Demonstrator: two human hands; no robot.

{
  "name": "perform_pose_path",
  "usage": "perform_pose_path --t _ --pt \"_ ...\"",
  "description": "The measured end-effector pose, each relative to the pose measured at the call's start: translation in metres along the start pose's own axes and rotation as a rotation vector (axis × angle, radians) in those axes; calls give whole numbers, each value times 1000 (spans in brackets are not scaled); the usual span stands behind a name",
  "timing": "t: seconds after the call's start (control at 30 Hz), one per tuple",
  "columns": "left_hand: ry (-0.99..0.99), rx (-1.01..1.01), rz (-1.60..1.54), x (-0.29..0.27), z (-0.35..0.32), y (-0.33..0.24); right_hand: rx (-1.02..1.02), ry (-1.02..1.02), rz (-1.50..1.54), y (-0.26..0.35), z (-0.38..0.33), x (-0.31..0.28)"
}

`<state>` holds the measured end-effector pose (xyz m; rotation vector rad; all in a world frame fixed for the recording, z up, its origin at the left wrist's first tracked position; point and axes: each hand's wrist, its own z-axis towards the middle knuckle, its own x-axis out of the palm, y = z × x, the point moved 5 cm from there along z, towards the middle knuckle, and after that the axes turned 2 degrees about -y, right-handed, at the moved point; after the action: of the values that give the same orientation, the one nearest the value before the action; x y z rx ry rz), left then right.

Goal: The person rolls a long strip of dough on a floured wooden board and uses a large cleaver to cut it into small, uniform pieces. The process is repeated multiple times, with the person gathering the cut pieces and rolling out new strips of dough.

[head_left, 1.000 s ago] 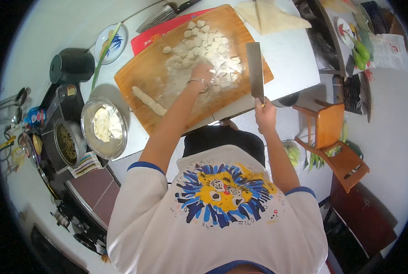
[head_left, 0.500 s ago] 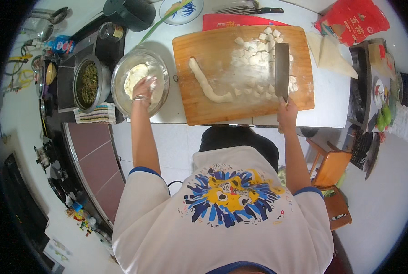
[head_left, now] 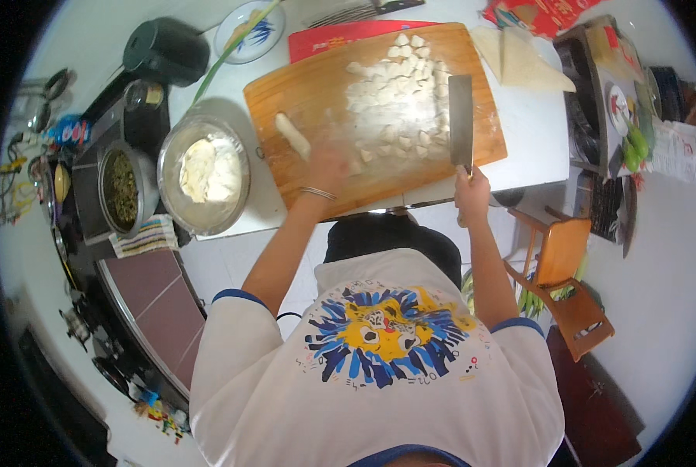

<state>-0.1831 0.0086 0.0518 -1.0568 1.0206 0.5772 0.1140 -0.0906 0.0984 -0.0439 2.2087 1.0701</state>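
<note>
My right hand [head_left: 472,191] is wrapped round the handle of a cleaver [head_left: 461,121], whose broad blade stands over the right part of a floured wooden board [head_left: 274,93]. My left hand [head_left: 328,167], smeared by motion, is at the lower end of a dough rope [head_left: 291,134] and hides part of it. Whether its fingers grip the rope cannot be made out. Cut dough pieces [head_left: 398,82] lie heaped at the board's upper right, and several more sit in a loose row below them. A larger lump of dough [head_left: 208,170] rests in a clear bowl [head_left: 243,191] left of the board.
A metal pot of chopped green filling [head_left: 120,187] stands at the left, near a dark bin-like container [head_left: 165,50]. Behind the board are a red packet [head_left: 301,45], a plate [head_left: 231,35] with a green stalk across it, and a knife [head_left: 398,6]. Right below stands a wooden chair [head_left: 563,253].
My left hand has left the dough bowl and moved right onto the board, over the rope's lower end. The cleaver stays in my right hand. The whole view has shifted and turned somewhat.
</note>
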Motion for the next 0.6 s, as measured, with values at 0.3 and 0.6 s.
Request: perform_pose_path --t 0.3,0.6 --pt "280 132 24 101 39 -142 14 -72 42 -41 -1 -35" --pt "147 127 327 132 71 -115 57 -50 76 -53 15 -56"
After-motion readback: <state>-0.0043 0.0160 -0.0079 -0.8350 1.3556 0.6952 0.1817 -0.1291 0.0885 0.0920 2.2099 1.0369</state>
